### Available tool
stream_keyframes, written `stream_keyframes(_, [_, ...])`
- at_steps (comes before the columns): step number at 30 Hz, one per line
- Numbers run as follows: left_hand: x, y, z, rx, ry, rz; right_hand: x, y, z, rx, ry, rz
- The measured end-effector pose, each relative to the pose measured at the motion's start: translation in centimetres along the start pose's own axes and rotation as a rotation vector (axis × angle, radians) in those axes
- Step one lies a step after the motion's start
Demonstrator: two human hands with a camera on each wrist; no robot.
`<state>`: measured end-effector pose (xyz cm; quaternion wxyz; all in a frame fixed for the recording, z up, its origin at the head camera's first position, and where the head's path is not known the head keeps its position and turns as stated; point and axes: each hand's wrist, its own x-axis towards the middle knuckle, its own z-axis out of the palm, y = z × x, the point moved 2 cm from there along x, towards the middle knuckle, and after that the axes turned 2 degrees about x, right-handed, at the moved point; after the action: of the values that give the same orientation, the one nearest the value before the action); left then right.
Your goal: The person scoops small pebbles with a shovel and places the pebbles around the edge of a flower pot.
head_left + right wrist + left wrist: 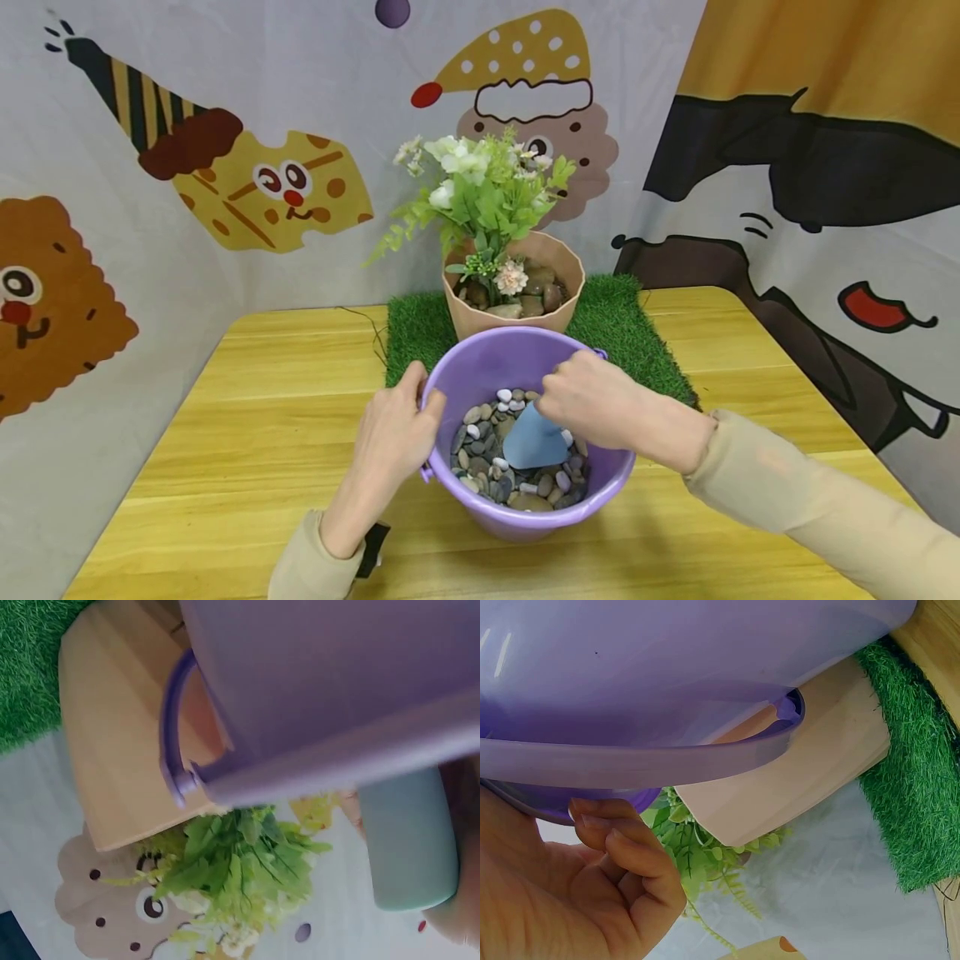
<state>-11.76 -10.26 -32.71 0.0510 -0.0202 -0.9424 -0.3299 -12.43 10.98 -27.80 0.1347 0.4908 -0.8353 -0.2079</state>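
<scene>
A purple bucket (480, 367) with pebbles (483, 454) on its bottom stands in the middle of the table. My left hand (397, 433) grips its left rim; in the left wrist view that hand's curled fingers (641, 859) lie beside the rim and the bucket's handle (727, 761). Over the right side of the bucket, my right hand (592, 400) holds a blue shovel (536, 437), its blade down among the pebbles. The end of the shovel's grip (409, 847) pokes out of the fist in the right wrist view.
Right behind the bucket, a peach-coloured pot (510, 323) holds stones and artificial flowers (487, 187). It stands on a green grass mat (630, 333). Wooden tabletop (285, 417) lies around them, and a printed cloth (315, 67) hangs at the back.
</scene>
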Motion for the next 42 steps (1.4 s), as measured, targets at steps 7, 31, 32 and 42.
stream_keyframes(7, [0.0, 0.0, 0.0, -0.009, -0.001, -0.005, 0.4, 0.3, 0.8, -0.027, 0.02, -0.089])
stream_keyframes(31, [0.0, 0.1, 0.0, -0.001, -0.005, 0.009, 0.2, -1.6, -0.3, -0.239, 0.043, -0.183])
stream_keyframes(32, [0.0, 0.1, 0.0, -0.001, -0.004, 0.01, 0.3, -1.9, -0.4, -0.263, 0.043, -0.189])
stream_keyframes(42, [0.1, 0.0, 0.0, -0.006, -0.005, 0.006, 1.2, -2.9, -0.9, -0.343, 0.093, -0.218])
